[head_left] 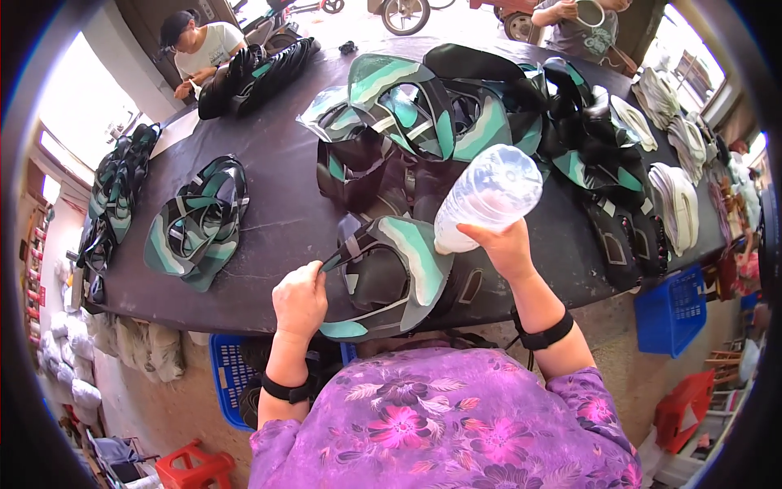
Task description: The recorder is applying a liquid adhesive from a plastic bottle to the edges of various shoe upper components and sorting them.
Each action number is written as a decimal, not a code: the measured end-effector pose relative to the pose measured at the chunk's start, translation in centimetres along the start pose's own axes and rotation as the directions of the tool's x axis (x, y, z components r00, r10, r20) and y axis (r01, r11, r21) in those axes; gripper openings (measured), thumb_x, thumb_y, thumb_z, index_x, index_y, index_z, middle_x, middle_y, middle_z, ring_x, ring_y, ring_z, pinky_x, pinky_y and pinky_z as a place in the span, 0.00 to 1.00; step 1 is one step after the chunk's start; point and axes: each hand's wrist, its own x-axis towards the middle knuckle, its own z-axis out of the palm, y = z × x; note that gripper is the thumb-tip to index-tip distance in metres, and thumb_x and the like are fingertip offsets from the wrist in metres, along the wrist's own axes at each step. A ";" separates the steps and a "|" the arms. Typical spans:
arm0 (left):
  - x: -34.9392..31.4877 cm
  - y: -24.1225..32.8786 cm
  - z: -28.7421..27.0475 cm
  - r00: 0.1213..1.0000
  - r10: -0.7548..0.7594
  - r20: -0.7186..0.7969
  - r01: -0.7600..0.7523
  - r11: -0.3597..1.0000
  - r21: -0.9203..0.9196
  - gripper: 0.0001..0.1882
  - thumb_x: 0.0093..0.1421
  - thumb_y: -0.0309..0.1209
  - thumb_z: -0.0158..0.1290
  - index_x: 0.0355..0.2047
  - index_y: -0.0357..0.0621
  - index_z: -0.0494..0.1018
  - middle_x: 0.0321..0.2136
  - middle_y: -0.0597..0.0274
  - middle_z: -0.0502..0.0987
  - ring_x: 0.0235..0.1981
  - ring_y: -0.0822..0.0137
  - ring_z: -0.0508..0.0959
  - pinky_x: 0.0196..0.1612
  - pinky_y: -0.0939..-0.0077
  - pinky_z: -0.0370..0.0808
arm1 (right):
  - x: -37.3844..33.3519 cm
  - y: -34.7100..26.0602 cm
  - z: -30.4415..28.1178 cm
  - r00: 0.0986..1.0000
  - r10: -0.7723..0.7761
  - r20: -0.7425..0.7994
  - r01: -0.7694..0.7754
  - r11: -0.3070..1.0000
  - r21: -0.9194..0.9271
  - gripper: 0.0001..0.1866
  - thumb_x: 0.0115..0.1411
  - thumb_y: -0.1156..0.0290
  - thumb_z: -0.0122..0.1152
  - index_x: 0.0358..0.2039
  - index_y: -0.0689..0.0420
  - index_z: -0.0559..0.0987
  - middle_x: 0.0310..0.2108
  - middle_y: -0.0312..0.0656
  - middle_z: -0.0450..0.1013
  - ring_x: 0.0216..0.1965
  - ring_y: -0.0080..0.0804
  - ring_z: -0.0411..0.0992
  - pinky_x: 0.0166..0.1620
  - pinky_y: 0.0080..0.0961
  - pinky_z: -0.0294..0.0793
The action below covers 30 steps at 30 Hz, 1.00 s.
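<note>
My right hand is wrapped round a clear plastic bottle with whitish contents. The bottle is tilted, base up, its lower end at the edge of a black and teal piece that looks like a shoe upper. A white band runs along that piece's teal part. At the other side, my left hand pinches a narrow dark end of the same piece. Just beyond lies a heap of similar black, teal and white pieces.
The dark table holds a small bundle of uppers at left and pale folded cloths at right. Blue crates and red stools stand below. Two other people are across the table.
</note>
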 end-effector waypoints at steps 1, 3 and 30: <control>0.0 0.0 0.1 1.000 0.000 0.004 0.000 1.000 -0.004 0.08 0.45 0.29 0.44 0.27 0.41 0.67 0.20 0.56 0.70 0.24 0.58 0.70 0.27 0.69 0.66 | -0.5 -0.2 -0.2 1.000 0.012 0.022 -0.010 0.998 -0.055 0.18 0.36 0.77 0.62 0.32 0.64 0.70 0.30 0.39 0.69 0.32 0.21 0.67 0.37 0.18 0.65; 0.1 0.0 0.1 1.000 -0.013 -0.010 0.013 1.000 -0.026 0.08 0.44 0.28 0.44 0.26 0.40 0.68 0.20 0.54 0.70 0.24 0.57 0.71 0.27 0.69 0.66 | -2.0 -0.6 -0.1 0.999 0.026 0.042 -0.021 0.994 -0.111 0.20 0.36 0.76 0.62 0.33 0.65 0.69 0.31 0.40 0.69 0.33 0.22 0.66 0.38 0.18 0.64; -0.8 0.4 0.5 0.998 0.019 -0.061 -0.021 0.999 -0.034 0.09 0.45 0.28 0.43 0.27 0.39 0.68 0.20 0.53 0.70 0.24 0.56 0.71 0.27 0.69 0.67 | -1.5 0.7 -2.3 0.998 0.006 -0.057 -0.008 0.999 -0.051 0.19 0.36 0.77 0.62 0.32 0.64 0.70 0.30 0.39 0.69 0.32 0.23 0.66 0.38 0.19 0.64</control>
